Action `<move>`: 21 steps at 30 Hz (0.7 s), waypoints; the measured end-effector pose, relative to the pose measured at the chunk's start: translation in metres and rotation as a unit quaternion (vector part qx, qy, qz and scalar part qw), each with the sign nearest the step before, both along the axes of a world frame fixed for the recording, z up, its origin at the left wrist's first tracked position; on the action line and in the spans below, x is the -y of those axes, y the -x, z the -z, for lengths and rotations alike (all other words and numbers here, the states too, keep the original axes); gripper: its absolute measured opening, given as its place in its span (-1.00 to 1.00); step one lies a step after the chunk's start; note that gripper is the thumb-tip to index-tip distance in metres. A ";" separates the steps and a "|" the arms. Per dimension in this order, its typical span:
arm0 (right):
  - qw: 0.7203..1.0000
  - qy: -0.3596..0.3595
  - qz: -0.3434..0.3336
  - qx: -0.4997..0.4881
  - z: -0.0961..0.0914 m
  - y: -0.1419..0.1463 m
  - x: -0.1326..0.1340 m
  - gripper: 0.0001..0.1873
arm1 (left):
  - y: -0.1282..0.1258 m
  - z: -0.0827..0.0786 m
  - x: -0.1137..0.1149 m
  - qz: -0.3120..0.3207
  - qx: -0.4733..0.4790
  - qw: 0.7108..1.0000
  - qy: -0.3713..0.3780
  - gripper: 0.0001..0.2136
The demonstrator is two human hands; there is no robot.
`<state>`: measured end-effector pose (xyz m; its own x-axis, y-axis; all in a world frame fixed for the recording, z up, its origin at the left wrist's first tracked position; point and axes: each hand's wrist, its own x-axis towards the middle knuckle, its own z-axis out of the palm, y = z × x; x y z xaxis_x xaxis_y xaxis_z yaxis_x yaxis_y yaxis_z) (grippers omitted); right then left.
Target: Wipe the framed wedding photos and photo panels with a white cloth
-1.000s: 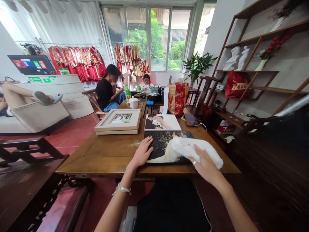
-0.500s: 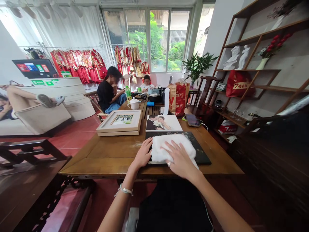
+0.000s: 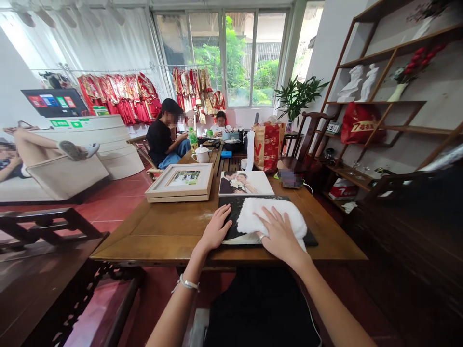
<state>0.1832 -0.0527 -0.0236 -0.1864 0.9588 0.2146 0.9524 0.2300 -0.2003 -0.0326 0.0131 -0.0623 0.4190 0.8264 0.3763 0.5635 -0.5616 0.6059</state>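
Observation:
A dark flat board (image 3: 235,212) lies near the table's front edge, with light marks on its surface and a pale patch along its near edge. My left hand (image 3: 216,227) rests on the board's left side, fingers stretched out and nothing held. Under my right hand (image 3: 280,233) is a white cloth (image 3: 249,217), pressed flat on the board's right part. The fingers of that hand are spread over the cloth, and a ring shows on one of them. Just behind the board lies a printed photo panel (image 3: 248,184) of a couple.
Stacked picture frames (image 3: 180,185) lie left of the panel on the wooden table (image 3: 155,236). Behind stand a white lidded mug (image 3: 201,154) and a red patterned paper bag (image 3: 268,147). A phone (image 3: 290,179) with a cable is at the right. Other people sit farther back.
My right hand has slid the white cloth to the right across the board, uncovering more of its left part and the pale patch. My left hand stays at the left edge.

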 end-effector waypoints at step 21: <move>0.973 0.061 -0.222 0.023 -0.033 0.001 -0.117 -0.27 | 0.000 0.000 0.000 -0.006 0.011 1.000 -0.003 -0.61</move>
<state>0.1822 0.0647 0.0094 -0.5948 0.7992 0.0865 0.7732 0.5982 -0.2105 -0.0327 0.0130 -0.0628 0.4014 0.8289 0.3897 0.5564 -0.5587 0.6151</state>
